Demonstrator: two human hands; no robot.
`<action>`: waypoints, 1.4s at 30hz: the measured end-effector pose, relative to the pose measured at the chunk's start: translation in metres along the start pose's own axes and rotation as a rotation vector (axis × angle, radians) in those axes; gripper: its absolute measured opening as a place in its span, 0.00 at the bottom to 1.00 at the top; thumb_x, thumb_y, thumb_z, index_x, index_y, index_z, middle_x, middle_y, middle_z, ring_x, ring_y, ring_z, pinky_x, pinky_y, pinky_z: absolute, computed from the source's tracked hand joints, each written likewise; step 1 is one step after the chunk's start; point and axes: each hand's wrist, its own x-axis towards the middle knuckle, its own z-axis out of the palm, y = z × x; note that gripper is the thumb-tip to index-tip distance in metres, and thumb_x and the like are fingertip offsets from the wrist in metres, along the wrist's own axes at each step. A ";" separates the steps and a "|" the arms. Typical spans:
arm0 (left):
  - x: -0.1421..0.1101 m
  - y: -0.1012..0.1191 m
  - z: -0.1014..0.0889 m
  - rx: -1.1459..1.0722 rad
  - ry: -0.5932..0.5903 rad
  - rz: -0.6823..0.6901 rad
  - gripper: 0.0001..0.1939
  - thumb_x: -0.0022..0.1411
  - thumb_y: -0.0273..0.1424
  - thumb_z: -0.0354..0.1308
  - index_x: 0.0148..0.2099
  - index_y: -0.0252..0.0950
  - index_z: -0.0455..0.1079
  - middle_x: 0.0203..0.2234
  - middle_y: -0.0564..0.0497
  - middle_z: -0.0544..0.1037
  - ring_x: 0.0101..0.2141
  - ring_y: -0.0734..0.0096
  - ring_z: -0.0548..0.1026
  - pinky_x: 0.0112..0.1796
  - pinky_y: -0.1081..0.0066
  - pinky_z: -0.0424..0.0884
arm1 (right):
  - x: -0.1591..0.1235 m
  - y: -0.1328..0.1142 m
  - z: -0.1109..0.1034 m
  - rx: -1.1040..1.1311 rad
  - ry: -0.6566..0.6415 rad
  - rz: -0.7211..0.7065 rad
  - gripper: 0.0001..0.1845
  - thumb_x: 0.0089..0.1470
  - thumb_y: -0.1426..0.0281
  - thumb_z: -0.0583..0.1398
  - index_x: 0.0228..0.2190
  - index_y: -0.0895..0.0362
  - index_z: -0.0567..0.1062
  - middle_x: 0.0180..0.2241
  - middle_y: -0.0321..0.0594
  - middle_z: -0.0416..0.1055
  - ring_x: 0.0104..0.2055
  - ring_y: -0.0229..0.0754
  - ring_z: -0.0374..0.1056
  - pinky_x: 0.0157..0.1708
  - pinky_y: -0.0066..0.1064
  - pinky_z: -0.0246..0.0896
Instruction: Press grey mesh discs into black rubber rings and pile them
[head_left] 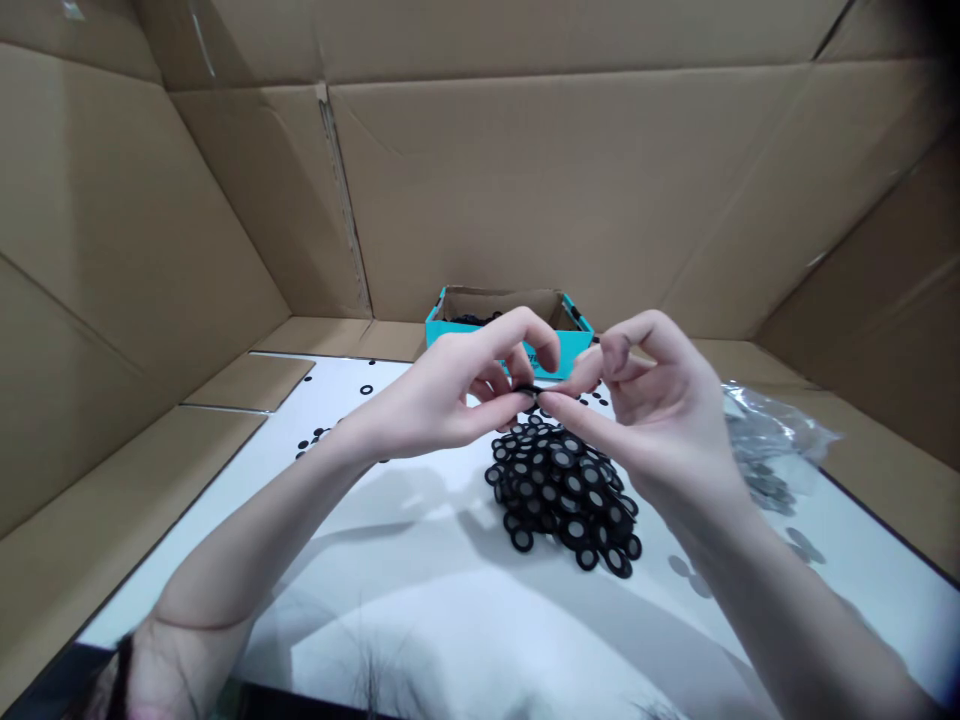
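Between the fingertips of both hands, above the table, is a small black ring (529,388), seen nearly edge-on. My left hand (480,375) pinches its left side with thumb and fingers. Thumb and forefinger of my right hand (645,390) close on its right side, the other fingers curled. Whether a disc sits inside the ring is hidden by the fingers. Just below and nearer lies a heap of black rings with grey discs in their centres (562,490).
Behind the hands stands a turquoise box (435,330) with dark pieces inside. Loose black rings (367,390) lie at the left on the white table (390,590). At right are a clear plastic bag (780,425) and loose grey discs (805,546). Cardboard walls (570,180) surround the table.
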 end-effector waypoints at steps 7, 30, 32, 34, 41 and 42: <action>-0.002 0.009 -0.008 0.030 -0.013 -0.102 0.16 0.60 0.19 0.58 0.49 0.38 0.63 0.30 0.57 0.71 0.29 0.80 0.71 0.30 0.79 0.72 | -0.001 0.004 0.004 -0.098 -0.050 -0.001 0.17 0.47 0.72 0.70 0.29 0.51 0.66 0.26 0.28 0.69 0.32 0.39 0.73 0.39 0.38 0.67; -0.003 0.008 -0.006 0.185 -0.025 -0.038 0.14 0.62 0.18 0.55 0.47 0.38 0.62 0.28 0.57 0.73 0.30 0.78 0.72 0.33 0.77 0.72 | -0.002 0.004 0.007 -0.139 -0.005 0.017 0.17 0.48 0.72 0.68 0.29 0.50 0.64 0.25 0.28 0.69 0.32 0.41 0.72 0.42 0.40 0.64; -0.003 0.008 -0.006 0.145 0.010 -0.029 0.14 0.61 0.18 0.56 0.47 0.37 0.62 0.28 0.57 0.73 0.30 0.79 0.72 0.33 0.78 0.72 | -0.001 0.003 0.004 -0.162 -0.019 0.021 0.16 0.48 0.70 0.69 0.30 0.50 0.65 0.27 0.30 0.73 0.35 0.44 0.75 0.43 0.43 0.65; -0.002 0.008 -0.006 0.135 0.030 -0.026 0.13 0.61 0.18 0.56 0.45 0.37 0.62 0.28 0.56 0.73 0.31 0.79 0.72 0.32 0.79 0.71 | 0.000 0.003 0.002 -0.165 -0.029 0.020 0.16 0.49 0.68 0.70 0.31 0.50 0.66 0.29 0.32 0.76 0.36 0.45 0.76 0.45 0.44 0.66; 0.000 0.008 0.001 0.124 0.056 0.006 0.09 0.65 0.21 0.53 0.45 0.37 0.62 0.36 0.52 0.72 0.33 0.79 0.73 0.31 0.79 0.72 | 0.001 0.003 0.000 -0.117 -0.047 0.044 0.17 0.47 0.68 0.72 0.29 0.51 0.68 0.25 0.28 0.69 0.32 0.40 0.72 0.39 0.38 0.65; 0.000 0.008 0.001 0.108 0.048 -0.006 0.09 0.65 0.21 0.53 0.45 0.38 0.61 0.36 0.52 0.71 0.33 0.78 0.73 0.32 0.78 0.73 | 0.001 0.003 0.000 -0.086 -0.054 0.052 0.17 0.47 0.68 0.72 0.29 0.51 0.67 0.25 0.28 0.68 0.31 0.39 0.71 0.39 0.37 0.65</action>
